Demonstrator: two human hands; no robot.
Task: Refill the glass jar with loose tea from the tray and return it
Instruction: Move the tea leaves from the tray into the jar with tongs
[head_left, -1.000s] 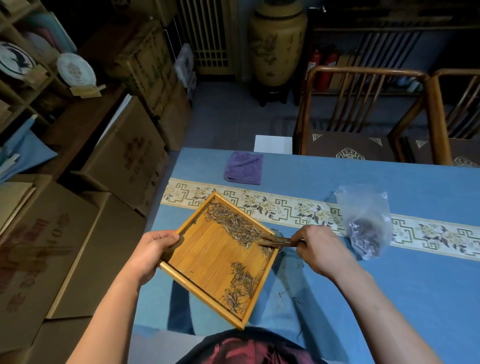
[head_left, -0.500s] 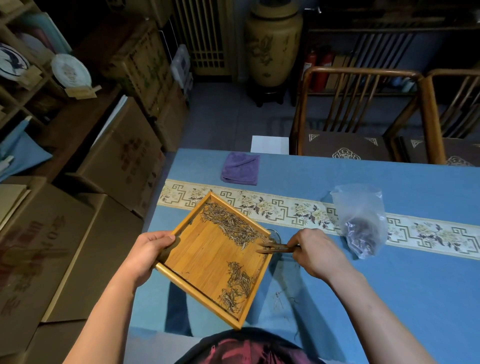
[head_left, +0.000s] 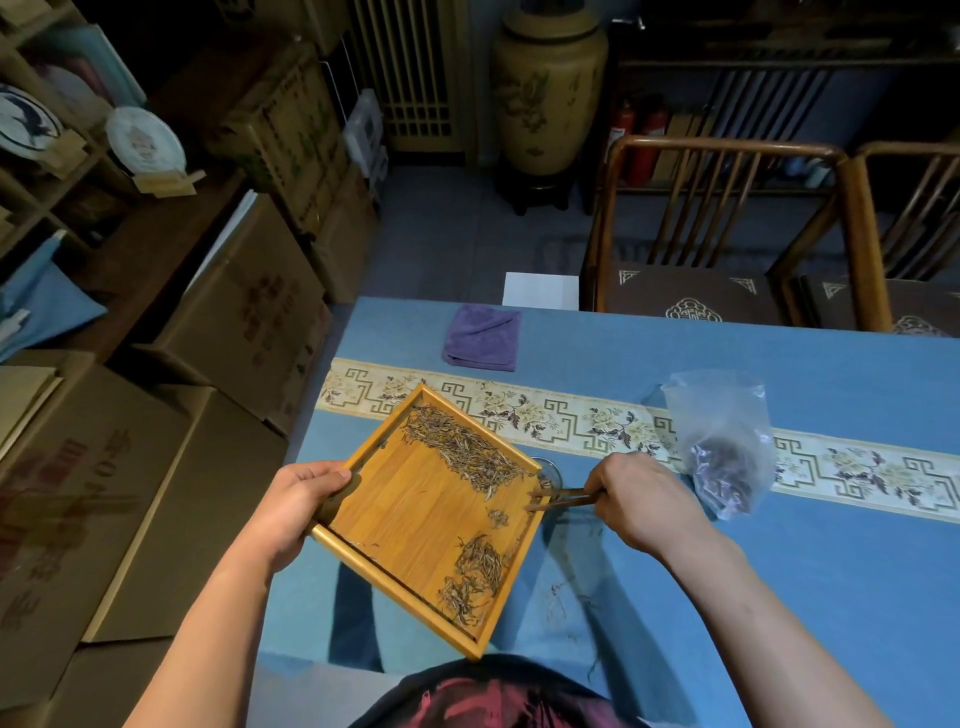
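- The left hand (head_left: 298, 506) has its grip closed on the left corner of the square bamboo tray (head_left: 415, 512), thumb on top of the rim, holding it tilted above the blue-clothed surface (head_left: 779, 597).
- Loose tea (head_left: 467, 452) lies in a long band along the tray's upper right rim; a second clump sits lower, near the tray's bottom right edge.
- The right hand (head_left: 636, 501) pinches a pair of dark wooden tongs (head_left: 563, 500); its grip is tight around their handle end, and the tips reach over the tray's right corner, at the end of the tea band.
- The glass jar (head_left: 550, 472) is mostly hidden behind that corner of the tray; only part of its clear rim shows, just beside the tongs' tips.
- A clear plastic bag (head_left: 719, 441) with dark leaves in it stands on the surface right of the right hand, on the patterned runner (head_left: 571, 421).
- A folded purple cloth (head_left: 482, 338) lies near the far edge of the surface.
- A few stray tea strands are scattered on the cloth in front of the person.
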